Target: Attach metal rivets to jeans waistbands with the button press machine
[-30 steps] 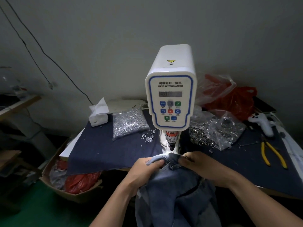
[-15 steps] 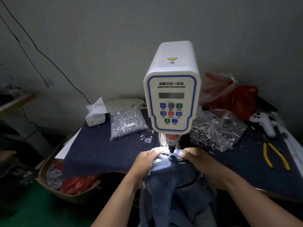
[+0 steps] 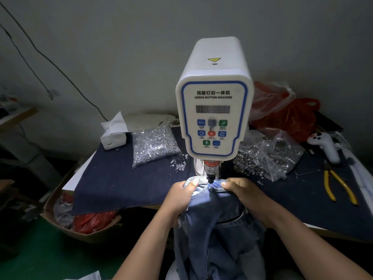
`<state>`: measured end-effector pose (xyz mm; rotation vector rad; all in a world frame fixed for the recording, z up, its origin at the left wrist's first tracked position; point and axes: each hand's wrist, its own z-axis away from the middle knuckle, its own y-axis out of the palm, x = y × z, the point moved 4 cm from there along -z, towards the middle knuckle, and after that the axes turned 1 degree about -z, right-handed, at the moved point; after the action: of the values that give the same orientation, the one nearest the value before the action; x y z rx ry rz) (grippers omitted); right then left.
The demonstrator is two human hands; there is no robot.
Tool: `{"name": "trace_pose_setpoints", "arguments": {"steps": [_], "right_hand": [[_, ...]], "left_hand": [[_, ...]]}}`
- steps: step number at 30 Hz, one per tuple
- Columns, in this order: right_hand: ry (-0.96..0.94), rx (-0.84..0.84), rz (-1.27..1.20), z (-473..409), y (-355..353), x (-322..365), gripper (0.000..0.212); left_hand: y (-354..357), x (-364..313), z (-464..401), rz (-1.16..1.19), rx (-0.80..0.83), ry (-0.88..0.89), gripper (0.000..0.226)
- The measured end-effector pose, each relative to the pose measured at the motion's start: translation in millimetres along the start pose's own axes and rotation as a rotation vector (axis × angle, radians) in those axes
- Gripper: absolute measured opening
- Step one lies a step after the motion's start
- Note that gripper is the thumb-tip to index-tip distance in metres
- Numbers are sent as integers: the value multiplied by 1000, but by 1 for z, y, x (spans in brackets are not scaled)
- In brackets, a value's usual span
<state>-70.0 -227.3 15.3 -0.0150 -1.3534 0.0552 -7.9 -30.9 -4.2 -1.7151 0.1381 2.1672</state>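
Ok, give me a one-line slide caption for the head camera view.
Both hands hold a jeans waistband under the servo button machine's punch.

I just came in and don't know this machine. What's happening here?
A person is holding the waistband of a pair of jeans under the punch of a white servo button machine. The left hand and the right hand each grip the denim on either side of the punch tip, keeping it stretched flat. Bags of metal rivets lie on the table beside the machine, and yellow-handled pliers lie to the right.
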Motion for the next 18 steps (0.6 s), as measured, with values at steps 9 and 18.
{"name": "trace_pose_setpoints", "arguments": {"steps": [9, 18], "right_hand": [[-14, 5, -30, 4, 3, 1, 33], [-24, -14, -32, 5, 5, -1, 23]], "left_hand": [[-1, 9, -2, 21, 50, 23, 28], [1, 10, -3, 17, 77, 18, 33]]}}
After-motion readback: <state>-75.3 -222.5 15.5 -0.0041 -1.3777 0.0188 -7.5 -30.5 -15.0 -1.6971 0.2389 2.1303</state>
